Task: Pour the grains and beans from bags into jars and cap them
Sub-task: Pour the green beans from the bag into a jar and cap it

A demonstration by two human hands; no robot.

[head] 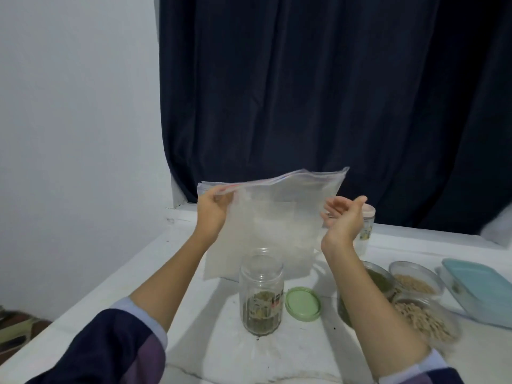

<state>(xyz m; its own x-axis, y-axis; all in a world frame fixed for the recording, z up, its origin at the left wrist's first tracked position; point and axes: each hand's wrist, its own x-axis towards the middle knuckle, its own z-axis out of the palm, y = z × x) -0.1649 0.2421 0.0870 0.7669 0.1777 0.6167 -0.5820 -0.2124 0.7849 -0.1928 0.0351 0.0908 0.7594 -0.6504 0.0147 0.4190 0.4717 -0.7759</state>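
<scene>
A clear zip bag (271, 217), which looks empty, hangs in the air above the white table (194, 350). My left hand (213, 209) pinches its top left corner. At the bag's right edge, my right hand (345, 218) has loosely curled fingers and its thumb held apart; no grip on the bag shows. Below the bag stands an open clear jar (261, 295) with a low layer of green-brown grains. Its green lid (303, 303) lies flat on the table just to its right.
Three open jars sit at the right: one with green beans (381, 281) partly behind my right forearm, one with tan grains (415, 281), one with beige beans (426, 320). A capped jar (367, 228) stands behind my right hand. A light blue box (476, 286) lies far right.
</scene>
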